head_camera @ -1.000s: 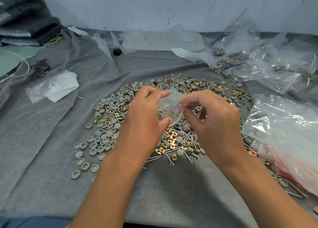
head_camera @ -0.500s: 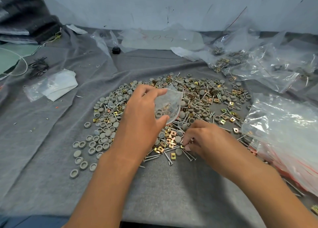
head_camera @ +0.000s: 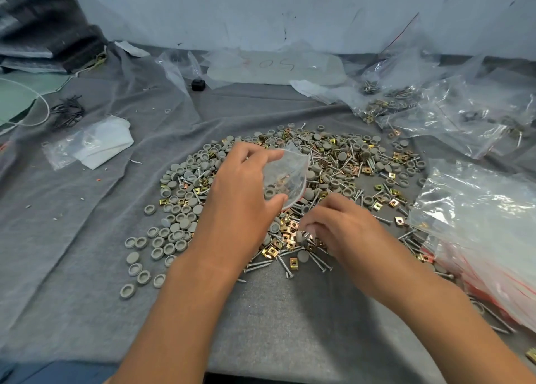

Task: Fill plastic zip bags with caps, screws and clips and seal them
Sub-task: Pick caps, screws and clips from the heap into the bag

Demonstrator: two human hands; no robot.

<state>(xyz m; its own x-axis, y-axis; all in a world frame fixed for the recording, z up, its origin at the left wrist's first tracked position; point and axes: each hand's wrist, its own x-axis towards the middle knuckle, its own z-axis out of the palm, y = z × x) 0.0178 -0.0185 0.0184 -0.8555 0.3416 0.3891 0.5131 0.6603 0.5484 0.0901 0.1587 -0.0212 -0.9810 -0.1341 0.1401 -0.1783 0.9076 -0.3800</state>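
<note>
Handwritten characters that appear to read "50", or "05" seen upside down, with a faint reddish mark just to their left, stand on a clear plastic sheet [head_camera: 275,69] lying at the far edge of the table, the only legible writing.

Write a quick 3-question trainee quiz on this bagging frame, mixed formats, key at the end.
1. True or false: the left hand holds a small clear zip bag above the pile of parts.
2. Multiple choice: the right hand has its fingers down at:
A. the stack of empty bags on the right
B. the near edge of the pile, among gold clips and screws
C. the black object at the back
3. Fill in: the loose grey round parts lying left of the pile are ____.

Key: 1 true; 2 B; 3 caps
</note>
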